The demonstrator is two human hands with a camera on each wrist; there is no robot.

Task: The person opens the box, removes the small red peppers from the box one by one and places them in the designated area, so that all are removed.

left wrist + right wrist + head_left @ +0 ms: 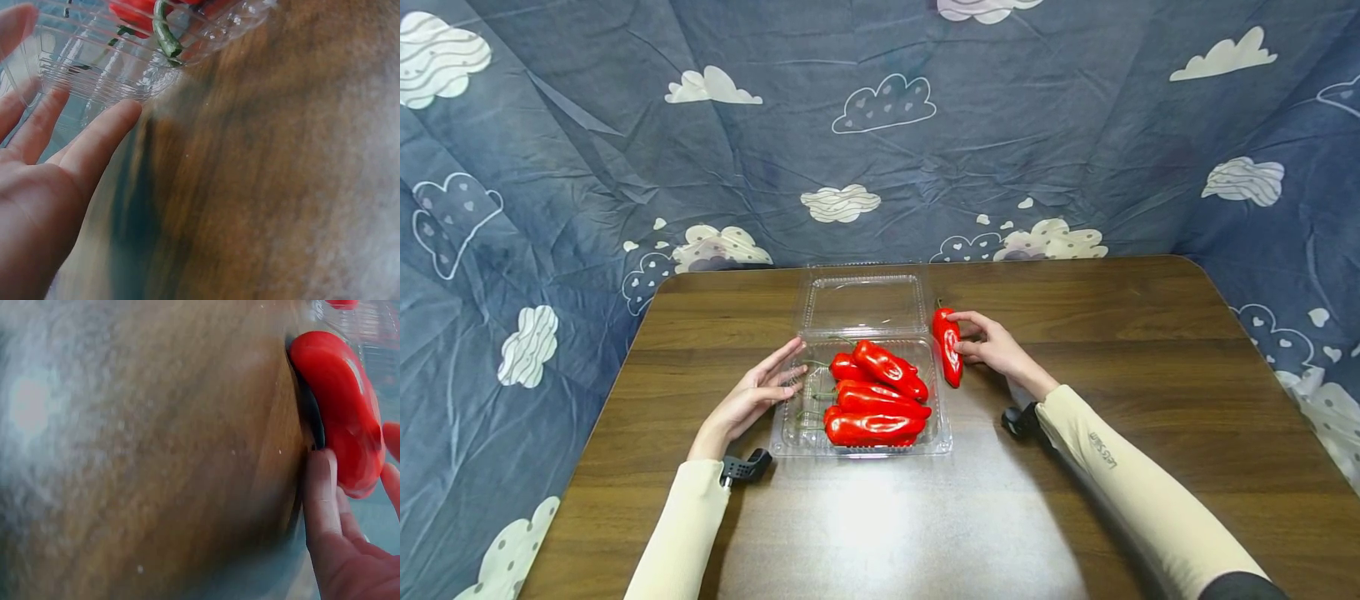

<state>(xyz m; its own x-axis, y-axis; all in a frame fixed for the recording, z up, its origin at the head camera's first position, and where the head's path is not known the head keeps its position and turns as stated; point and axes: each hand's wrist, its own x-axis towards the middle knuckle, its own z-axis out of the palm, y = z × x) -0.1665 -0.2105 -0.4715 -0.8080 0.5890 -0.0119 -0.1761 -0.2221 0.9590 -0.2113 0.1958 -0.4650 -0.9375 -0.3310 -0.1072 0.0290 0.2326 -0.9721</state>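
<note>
A clear plastic clamshell container holds several glossy red peppers, their green stems pointing left. At its left wall my left hand rests with fairly straight fingers; in the left wrist view the fingertips lie against the ridged plastic. Right of the container, a single red pepper lies lengthwise on the table, stem away from me. My right hand holds it from the right, and in the right wrist view the thumb and fingers stand on either side of the pepper.
The container's clear lid is folded back flat toward the table's far edge. Under everything is a brown wooden table with a bright glare spot at the front. A blue cloud-patterned cloth hangs behind and at both sides.
</note>
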